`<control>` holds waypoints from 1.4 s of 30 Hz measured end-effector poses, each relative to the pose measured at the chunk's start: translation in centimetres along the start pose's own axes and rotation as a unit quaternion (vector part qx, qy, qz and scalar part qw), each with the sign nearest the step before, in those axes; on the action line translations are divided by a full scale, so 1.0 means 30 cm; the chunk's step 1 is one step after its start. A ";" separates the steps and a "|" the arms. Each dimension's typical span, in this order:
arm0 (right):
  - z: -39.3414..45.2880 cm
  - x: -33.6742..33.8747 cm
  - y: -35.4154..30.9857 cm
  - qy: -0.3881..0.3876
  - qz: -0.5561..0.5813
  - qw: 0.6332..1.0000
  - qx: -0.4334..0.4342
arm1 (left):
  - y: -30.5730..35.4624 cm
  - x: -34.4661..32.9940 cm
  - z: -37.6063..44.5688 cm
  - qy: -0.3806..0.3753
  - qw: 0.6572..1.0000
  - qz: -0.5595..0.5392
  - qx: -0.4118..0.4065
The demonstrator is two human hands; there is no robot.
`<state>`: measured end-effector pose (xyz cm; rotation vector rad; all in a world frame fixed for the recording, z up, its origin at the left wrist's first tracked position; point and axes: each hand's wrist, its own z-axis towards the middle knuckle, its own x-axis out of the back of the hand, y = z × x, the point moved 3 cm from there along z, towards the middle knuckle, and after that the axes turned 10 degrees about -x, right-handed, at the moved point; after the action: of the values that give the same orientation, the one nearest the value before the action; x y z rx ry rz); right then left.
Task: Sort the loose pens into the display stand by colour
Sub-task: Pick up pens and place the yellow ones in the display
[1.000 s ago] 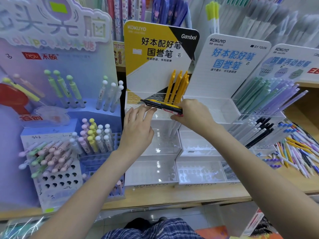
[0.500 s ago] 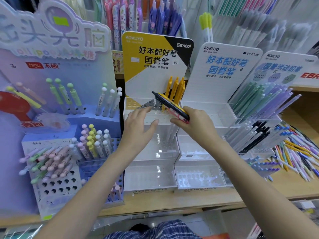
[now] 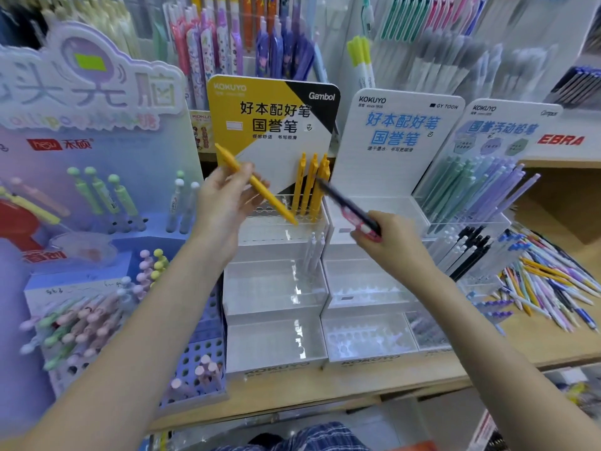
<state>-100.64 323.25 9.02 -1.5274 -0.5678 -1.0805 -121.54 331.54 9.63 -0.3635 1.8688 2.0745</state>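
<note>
Left hand (image 3: 224, 203), centre of the frame, pinching 1 yellow pen (image 3: 257, 185) slanted, tip down toward the top tier of the display stand (image 3: 276, 288). Right hand (image 3: 390, 242), right of centre, gripping a small bundle of dark pens (image 3: 348, 206) with a pink one among them, ends pointing up-left. 4 yellow pens (image 3: 310, 187) upright in the stand's top tier. Loose pens (image 3: 549, 288) heaped on the counter (image 3: 357, 385) at right edge.

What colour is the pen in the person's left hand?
Yellow. The pen in the left hand matches those already standing in the stand; the head view shows it.
</note>
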 end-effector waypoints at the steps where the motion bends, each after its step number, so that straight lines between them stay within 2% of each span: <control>1: 0.003 0.015 -0.005 0.002 0.065 0.998 -0.016 | 0.005 -0.005 -0.003 -0.026 0.997 0.070 -0.024; 3: 0.006 0.036 -0.048 -0.016 0.203 0.979 -0.032 | -0.003 -0.040 -0.028 -0.098 0.978 0.179 -0.044; 5: 0.010 0.047 -0.108 -0.052 0.304 0.951 -0.030 | -0.015 -0.077 -0.054 -0.155 0.959 0.230 -0.057; 8: 0.024 0.055 -0.171 -0.071 0.373 0.925 -0.014 | -0.021 -0.109 -0.075 -0.202 0.931 0.286 -0.100; 13: 0.047 0.077 -0.200 -0.066 0.371 0.926 -0.011 | -0.023 -0.113 -0.072 -0.230 0.891 0.364 -0.146; 16: 0.078 0.119 -0.188 -0.044 0.395 0.917 -0.033 | -0.038 -0.086 -0.056 -0.248 0.881 0.378 -0.138; 17: 0.089 0.139 -0.187 -0.038 0.402 0.914 -0.034 | -0.046 -0.068 -0.046 -0.241 0.868 0.407 -0.149; 19: 0.111 0.175 -0.188 -0.017 0.395 0.918 -0.017 | -0.067 -0.026 -0.021 -0.212 0.819 0.501 -0.183; 21: 0.128 0.195 -0.206 0.014 0.364 0.931 0.011 | -0.098 0.008 -0.005 -0.203 0.772 0.574 -0.182; 23: 0.143 0.189 -0.236 0.032 0.317 0.947 0.039 | -0.133 0.030 -0.001 -0.216 0.750 0.601 -0.169; 31: 0.211 0.098 -0.254 0.064 0.196 0.977 0.056 | -0.153 0.053 0.014 -0.202 0.759 0.590 -0.188; 36: 0.227 0.021 -0.269 0.054 0.050 0.995 0.068 | -0.157 0.053 0.011 -0.186 0.757 0.594 -0.200; 42: 0.255 0.015 -0.283 0.033 0.012 0.997 0.062 | -0.155 0.047 0.007 -0.179 0.759 0.588 -0.213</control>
<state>-104.96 332.59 14.01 -1.3827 -0.5590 -1.0534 -120.97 332.27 4.87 1.4043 1.4202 2.9631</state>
